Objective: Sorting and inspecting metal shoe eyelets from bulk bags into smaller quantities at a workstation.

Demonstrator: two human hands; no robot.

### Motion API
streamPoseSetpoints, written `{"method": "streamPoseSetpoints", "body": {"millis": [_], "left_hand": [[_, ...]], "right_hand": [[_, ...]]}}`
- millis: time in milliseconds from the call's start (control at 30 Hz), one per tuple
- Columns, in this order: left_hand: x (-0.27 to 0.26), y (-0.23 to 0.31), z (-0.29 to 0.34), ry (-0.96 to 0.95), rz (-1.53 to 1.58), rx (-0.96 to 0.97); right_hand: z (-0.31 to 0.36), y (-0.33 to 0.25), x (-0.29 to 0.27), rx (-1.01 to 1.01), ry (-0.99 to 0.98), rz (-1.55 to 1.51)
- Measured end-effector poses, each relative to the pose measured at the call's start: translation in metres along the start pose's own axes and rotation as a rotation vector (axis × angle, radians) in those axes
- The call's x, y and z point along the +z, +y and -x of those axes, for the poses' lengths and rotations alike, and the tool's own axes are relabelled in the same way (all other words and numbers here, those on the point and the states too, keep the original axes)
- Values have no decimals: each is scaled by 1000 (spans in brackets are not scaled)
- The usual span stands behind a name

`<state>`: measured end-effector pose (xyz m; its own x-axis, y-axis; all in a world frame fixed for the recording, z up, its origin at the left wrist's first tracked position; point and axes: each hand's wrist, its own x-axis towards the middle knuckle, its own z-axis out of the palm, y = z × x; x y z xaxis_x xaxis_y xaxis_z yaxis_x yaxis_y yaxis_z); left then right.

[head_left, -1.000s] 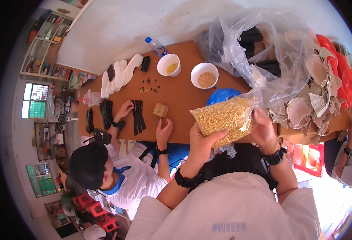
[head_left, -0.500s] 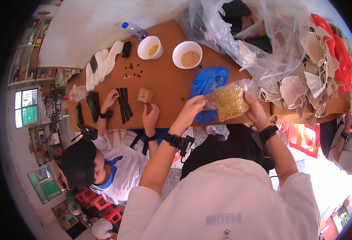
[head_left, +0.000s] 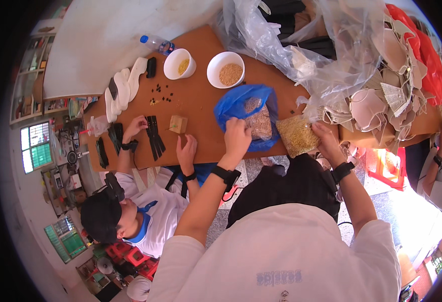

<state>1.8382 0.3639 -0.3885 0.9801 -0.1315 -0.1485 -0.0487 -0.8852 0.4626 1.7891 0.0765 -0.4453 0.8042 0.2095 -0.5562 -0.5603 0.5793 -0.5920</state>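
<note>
My right hand (head_left: 326, 141) grips the end of a clear plastic bag (head_left: 297, 135) full of small gold-coloured pieces, held over the table's near edge. Left of it a blue plastic bag (head_left: 223, 106) lies with its mouth spread. Inside the blue bag sits another clear bag (head_left: 259, 122), filled with small copper-pink pieces. My left hand (head_left: 237, 137) is closed, its bent fingers pinching at the near side of the blue bag, beside the copper-pink pieces. The fingertips are partly hidden.
Two white bowls (head_left: 210, 70) with small yellowish pieces stand farther back, near a water bottle (head_left: 156, 44). A co-worker's hands (head_left: 186, 153) are at the left, by black strips (head_left: 153, 137) and a wooden block (head_left: 178, 124). Beige cut pieces (head_left: 367, 108) pile up at the right.
My left hand has let go of the gold-filled bag and moved to the blue bag. The blue bag is now spread wider, showing the copper-pink pieces. My right hand has lowered the gold-filled bag slightly.
</note>
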Motion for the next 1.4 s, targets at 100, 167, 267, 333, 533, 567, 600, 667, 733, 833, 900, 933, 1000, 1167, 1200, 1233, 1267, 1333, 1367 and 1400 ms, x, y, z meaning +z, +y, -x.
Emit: {"method": "streamPoseSetpoints", "body": {"millis": [100, 167, 267, 333, 533, 567, 600, 667, 733, 833, 900, 933, 1000, 1167, 1200, 1233, 1267, 1333, 1367, 1400], "left_hand": [[13, 8, -16, -74, -38, 52], [19, 13, -26, 182, -70, 189], [11, 23, -52, 104, -76, -10], [15, 17, -66, -37, -126, -58], [25, 5, -81, -160, 14, -29], [18, 5, -78, -227, 89, 7], [7, 8, -74, -294, 163, 46], [-6, 3, -60, -264, 214, 73], [-21, -3, -43, -128, 441, 190], [-47, -5, -20, -355, 845, -196], [-43, -35, -5, -338, 1096, -217], [-43, -40, 0, -339, 1349, -228], [-44, -37, 8, -270, 1484, -304], [-15, -85, 25, -216, 1862, -410], [-4, -98, 30, -213, 1907, -405], [1, -98, 29, -227, 1954, -398], [5, -98, 28, -227, 1958, -402], [5, -92, 24, -143, 1948, -549], [6, -92, 23, -139, 1949, -553], [6, -99, 26, -253, 2041, -423]], "right_hand": [[2, -1, 7, 0, 19, -49], [2, -1, 9, -1, 28, -56], [2, 1, 2, -11, 48, -63], [1, 0, 4, -13, 40, -58], [2, -2, 11, -9, 13, -67], [4, -4, 10, 19, -10, -67], [6, -7, 11, 43, -34, -70], [9, -14, 15, 41, -40, -23], [11, -23, 19, 36, -56, 31], [14, -37, 31, 41, -139, -6], [16, -50, 53, 68, -171, -7], [15, -54, 63, 73, -178, -2], [11, -59, 81, 53, -135, -11], [-19, -39, 103, 17, -92, -76], [-27, -28, 104, 8, -81, -95], [-33, -19, 101, 12, -77, -91], [-38, -11, 99, 4, -88, -86], [-44, 2, 97, 3, -102, -79], [-42, 8, 95, 25, -83, -78], [-41, 14, 99, 52, -77, -76]]}}
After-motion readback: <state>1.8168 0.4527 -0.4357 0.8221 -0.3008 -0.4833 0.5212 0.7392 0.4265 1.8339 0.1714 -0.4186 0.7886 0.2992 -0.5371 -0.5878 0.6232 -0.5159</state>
